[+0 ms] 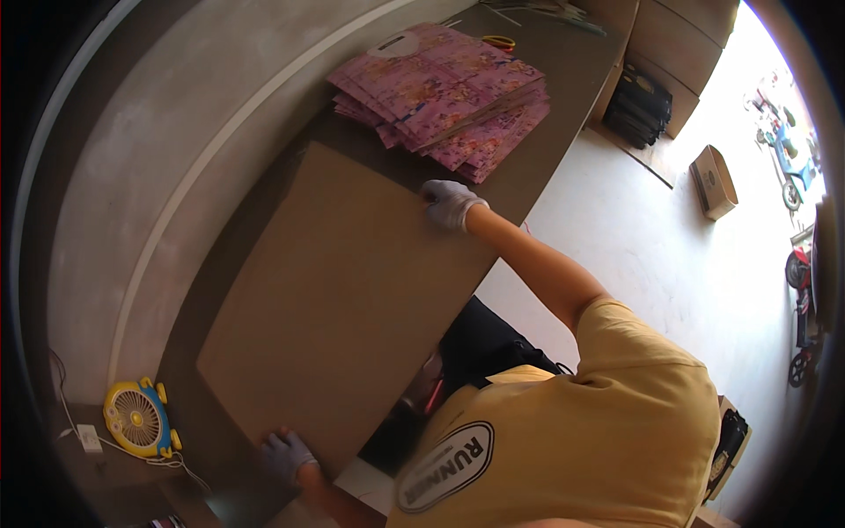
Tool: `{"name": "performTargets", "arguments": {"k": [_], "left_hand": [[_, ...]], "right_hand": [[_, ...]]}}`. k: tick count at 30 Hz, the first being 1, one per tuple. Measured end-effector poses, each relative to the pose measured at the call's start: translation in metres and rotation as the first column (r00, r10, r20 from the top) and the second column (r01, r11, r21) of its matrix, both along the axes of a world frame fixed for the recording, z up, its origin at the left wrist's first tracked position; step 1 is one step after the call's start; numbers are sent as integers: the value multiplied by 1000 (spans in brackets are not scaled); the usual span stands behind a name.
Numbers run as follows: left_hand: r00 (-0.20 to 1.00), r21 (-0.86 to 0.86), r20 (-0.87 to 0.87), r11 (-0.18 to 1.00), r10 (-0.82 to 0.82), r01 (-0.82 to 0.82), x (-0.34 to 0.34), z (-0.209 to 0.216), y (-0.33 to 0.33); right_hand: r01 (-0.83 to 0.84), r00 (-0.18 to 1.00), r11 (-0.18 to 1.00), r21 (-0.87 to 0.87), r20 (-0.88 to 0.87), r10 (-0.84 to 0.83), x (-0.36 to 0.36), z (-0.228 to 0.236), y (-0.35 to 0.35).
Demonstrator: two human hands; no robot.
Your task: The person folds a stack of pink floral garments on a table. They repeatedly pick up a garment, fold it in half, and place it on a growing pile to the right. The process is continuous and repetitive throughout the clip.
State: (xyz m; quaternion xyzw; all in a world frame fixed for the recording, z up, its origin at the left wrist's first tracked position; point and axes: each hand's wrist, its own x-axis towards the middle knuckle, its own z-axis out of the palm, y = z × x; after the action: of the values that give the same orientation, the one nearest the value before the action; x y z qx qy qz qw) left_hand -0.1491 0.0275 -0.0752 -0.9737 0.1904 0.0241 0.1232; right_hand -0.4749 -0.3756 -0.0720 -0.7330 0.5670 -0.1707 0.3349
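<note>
A large brown cardboard sheet (343,299) lies across the dark tabletop in front of me. My right hand (451,206), in a pale glove, is closed at the sheet's upper edge, its fingers pinching the border. At the opposite, lower corner my left hand (289,456), also gloved, rests with its fingers spread on the cardboard. Just beyond my right hand sits an uneven stack of pink floral-printed sheets (440,92), some edges fanned out. The undersides of both hands are hidden.
Yellow-handled scissors (499,41) lie behind the pink stack. A yellow and blue fan (138,418) with a cable stands by the wall. On the pale floor are an open carton (715,182) and black packages (640,106) beside stacked boxes. The table's edge (572,145) runs along my side.
</note>
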Motion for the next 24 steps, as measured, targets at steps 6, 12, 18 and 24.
{"name": "performTargets", "arguments": {"k": [6,12,18,24], "left_hand": [[993,-274,-67,955,102,-116,13,-4,7],[850,-775,-513,492,-123,-396,98,-11,47],[816,-918,-302,379,-492,-111,94,39,8],[772,-991,-128,113,-622,-73,2,59,-114]], "right_hand": [[-138,990,986,-90,-4,138,-16,-3,-22],[-303,913,940,156,330,239,-41,9,-61],[-809,234,585,52,942,241,-17,16,-49],[-572,476,757,-317,623,621,78,53,62]]}}
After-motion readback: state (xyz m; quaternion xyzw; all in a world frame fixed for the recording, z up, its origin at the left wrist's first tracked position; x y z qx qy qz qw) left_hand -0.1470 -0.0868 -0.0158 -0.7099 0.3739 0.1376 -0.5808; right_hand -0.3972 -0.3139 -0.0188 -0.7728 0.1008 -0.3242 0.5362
